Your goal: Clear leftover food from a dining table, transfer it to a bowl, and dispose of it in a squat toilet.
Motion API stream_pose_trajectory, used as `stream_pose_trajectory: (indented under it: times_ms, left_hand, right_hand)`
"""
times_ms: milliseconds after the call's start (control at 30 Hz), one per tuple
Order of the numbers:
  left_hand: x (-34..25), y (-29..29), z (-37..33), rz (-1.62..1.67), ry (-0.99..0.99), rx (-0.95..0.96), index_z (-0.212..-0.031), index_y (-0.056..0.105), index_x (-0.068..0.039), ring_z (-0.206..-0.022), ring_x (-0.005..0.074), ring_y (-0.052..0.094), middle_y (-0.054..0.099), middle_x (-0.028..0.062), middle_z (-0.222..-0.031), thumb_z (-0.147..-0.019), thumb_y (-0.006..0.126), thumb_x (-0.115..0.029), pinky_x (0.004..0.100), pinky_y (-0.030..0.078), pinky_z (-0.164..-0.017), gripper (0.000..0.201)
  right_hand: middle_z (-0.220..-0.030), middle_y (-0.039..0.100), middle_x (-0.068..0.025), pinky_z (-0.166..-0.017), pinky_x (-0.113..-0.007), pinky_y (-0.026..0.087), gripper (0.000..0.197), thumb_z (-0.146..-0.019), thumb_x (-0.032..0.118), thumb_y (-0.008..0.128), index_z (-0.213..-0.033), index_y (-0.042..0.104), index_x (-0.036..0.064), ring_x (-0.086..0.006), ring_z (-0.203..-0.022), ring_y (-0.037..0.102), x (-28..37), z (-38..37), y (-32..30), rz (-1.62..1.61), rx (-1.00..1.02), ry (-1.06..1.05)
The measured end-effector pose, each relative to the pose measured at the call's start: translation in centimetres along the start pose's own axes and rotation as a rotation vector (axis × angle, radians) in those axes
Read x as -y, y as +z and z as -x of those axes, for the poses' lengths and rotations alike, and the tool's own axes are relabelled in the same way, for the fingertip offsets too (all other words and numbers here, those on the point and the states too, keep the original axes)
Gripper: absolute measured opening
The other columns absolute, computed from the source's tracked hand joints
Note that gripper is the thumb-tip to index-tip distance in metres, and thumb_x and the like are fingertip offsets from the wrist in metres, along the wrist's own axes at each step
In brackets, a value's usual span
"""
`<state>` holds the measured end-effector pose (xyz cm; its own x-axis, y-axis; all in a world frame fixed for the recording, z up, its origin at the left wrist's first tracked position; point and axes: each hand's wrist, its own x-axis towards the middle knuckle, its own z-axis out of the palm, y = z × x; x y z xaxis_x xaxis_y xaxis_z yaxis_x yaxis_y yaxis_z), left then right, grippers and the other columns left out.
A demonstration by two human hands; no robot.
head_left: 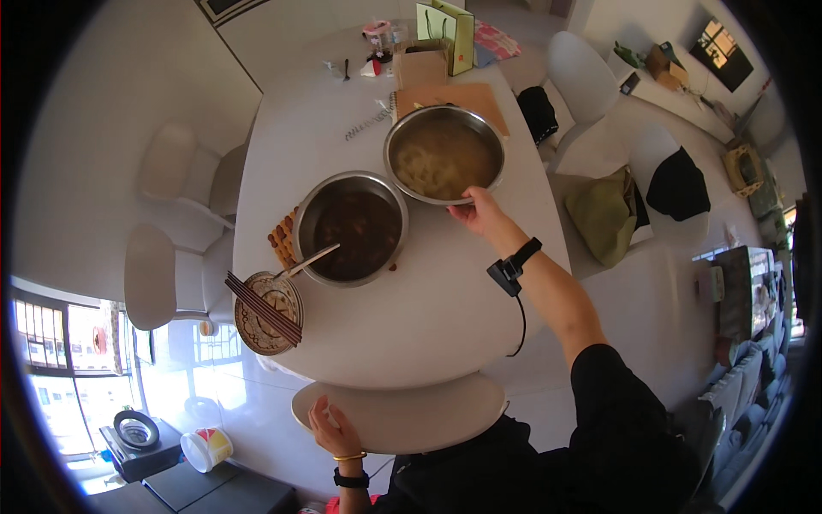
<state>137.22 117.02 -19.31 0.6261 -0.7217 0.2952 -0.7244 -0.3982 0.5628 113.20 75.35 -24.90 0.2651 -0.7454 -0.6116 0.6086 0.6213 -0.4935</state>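
Note:
My right hand [478,212] pinches the near rim of a steel bowl [445,111], thumb over the edge. Cloudy yellowish broth with pale pieces fills this bowl. It sits at the far right of the white table, partly over an orange-brown notebook [479,98]. To its left stands a second steel bowl [347,183] with dark brown liquid; a spoon [310,260] leans out over its near left rim. By the chair back near me, my left hand [334,428] is raised, holding nothing, its fingers loosely bent and apart.
Several dark chopsticks [264,310] lie across a patterned plate [255,341] at the table's left edge. A brown woven trivet [282,241] shows beside the dark bowl. Farther back are a cardboard box [421,67] and a green paper bag [461,43]. A chair back [411,420] stands between me and the table.

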Motion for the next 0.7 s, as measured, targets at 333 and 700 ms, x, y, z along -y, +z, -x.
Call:
stream_pose_trajectory:
  times_ms: [333, 700]
  left_hand:
    - [0.6, -0.4, 0.6, 0.007, 0.008, -0.001, -0.094, 0.054, -0.002, -0.081, 0.0311, 0.055, 0.057, 0.0129, -0.088, -0.08, 0.049, -0.007, 0.0361, 0.044, -0.067, 0.015]
    - [1.1, -1.4, 1.4, 0.362, 0.025, -0.116, -0.124, 0.041, -0.005, -0.09, 0.0245, 0.054, 0.044, 0.0135, -0.118, -0.074, 0.038, 0.006, 0.0316, 0.045, -0.073, 0.051]
  right_hand:
    - [-0.085, 0.055, -0.0263, -0.046, -0.021, 0.051, 0.022, -0.074, 0.01, 0.046, -0.088, 0.046, -0.0072, -0.0253, -0.063, 0.059, 1.9, 5.2, -5.1, 0.095, 0.043, 0.043]
    - [-0.076, 0.06, -0.0117, -0.039, -0.017, 0.046, 0.013, -0.074, 0.01, 0.048, -0.081, 0.052, -0.0006, -0.0291, -0.072, 0.064, 2.5, 24.2, -10.4, 0.197, -0.034, -0.017]
